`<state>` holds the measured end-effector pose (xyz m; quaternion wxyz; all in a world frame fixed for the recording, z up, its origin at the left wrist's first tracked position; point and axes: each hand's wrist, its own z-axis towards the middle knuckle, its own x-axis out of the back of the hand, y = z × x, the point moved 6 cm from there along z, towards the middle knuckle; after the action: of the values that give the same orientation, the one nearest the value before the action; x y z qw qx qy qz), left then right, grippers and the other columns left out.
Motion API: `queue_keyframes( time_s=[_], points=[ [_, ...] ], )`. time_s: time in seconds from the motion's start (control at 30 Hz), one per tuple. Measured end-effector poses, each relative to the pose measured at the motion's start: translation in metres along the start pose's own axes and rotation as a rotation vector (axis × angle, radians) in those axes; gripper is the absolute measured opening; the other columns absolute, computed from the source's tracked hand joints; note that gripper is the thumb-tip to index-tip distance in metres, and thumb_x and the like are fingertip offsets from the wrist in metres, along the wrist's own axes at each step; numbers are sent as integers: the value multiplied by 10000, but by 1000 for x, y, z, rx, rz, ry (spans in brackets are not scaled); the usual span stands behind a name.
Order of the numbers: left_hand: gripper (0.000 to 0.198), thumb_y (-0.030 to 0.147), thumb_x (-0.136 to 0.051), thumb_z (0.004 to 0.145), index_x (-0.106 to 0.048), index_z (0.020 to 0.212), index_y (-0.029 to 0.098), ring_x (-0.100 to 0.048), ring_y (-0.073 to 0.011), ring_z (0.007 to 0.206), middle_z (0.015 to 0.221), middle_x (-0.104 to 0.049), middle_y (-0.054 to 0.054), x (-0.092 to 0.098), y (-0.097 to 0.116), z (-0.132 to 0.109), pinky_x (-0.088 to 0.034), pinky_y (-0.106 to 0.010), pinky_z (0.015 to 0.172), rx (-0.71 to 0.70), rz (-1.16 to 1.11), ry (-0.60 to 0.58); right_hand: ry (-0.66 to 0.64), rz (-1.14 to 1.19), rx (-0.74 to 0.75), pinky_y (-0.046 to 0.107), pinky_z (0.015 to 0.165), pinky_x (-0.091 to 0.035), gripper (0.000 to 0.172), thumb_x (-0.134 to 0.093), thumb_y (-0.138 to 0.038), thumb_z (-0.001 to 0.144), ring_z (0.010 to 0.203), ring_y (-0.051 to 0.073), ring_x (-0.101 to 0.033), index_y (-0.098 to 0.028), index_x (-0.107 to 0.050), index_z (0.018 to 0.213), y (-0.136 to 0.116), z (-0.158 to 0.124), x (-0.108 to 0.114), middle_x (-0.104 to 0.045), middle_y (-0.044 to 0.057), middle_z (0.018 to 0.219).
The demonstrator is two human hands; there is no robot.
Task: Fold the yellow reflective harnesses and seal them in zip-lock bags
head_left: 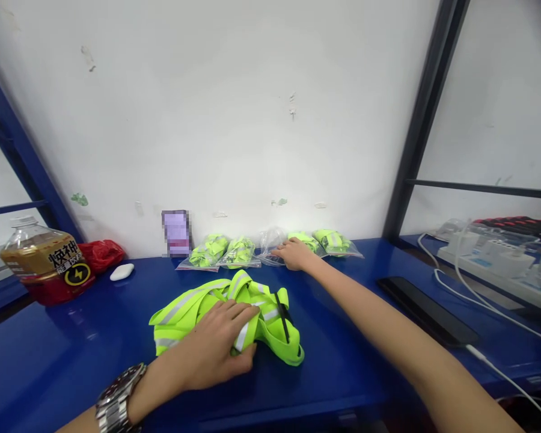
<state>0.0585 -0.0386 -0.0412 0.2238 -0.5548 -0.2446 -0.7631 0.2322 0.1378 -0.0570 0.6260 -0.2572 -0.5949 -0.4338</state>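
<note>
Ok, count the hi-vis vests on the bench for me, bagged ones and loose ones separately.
Hi-vis vests in clear plastic bags: 4
Loose hi-vis vest: 1
Total: 5

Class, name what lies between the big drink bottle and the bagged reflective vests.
In the head view: a white oblong object on the blue bench, and a blurred card by the wall beside the first bagged vest.
</note>
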Motion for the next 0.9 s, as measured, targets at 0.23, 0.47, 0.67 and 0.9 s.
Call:
queue_keyframes(
  time_s=[0.23, 0.47, 0.67, 0.9],
  points=[
    [457, 297, -523, 852, -432, 1289, 201, -567, -282, 1123, 1237, -586, -122, -7, -34, 9, -460, -427, 943, 115, -36, 107, 33, 81, -66, 427, 936, -397, 631, -579, -358, 798, 1213, 330, -503, -169, -440, 1384, -6, -29, 40, -531, 171, 1351],
    [350, 238, -513, 885, -432, 1225, 207, -582, -235, 1035, 1115, -614, -103, -2, -23, 10, -483, -386, 892, -64, -16, 257, -23, 496, -127, 276, 495, -312, 541, -449, -568, 856, 430, 128, -442, -202, -471, 459, -54, -79, 64, -462, 18, 433],
    [360, 174, -510, 908, -421, 1257, 184, -547, -211, 1044, 1146, -594, -109, -1, -15, 9, -474, -371, 904, -201, 14, 323, -246, 797, -300, 249, 462, -296, 390, -495, -498, 793, 476, 125, -457, -200, -429, 551, -68, -86, 28, -492, 5, 529],
    [349, 164, -574, 866, -484, 1203, 155, -506, -274, 1072, 1106, -624, -109, 3, -2, 2, -408, -483, 946, -320, 224, 391, 64, 1004, -328, 215, 468, -300, 77, -465, -221, 741, 552, 112, -457, -185, -492, 679, -42, -85, 43, -502, -15, 614]
  ],
)
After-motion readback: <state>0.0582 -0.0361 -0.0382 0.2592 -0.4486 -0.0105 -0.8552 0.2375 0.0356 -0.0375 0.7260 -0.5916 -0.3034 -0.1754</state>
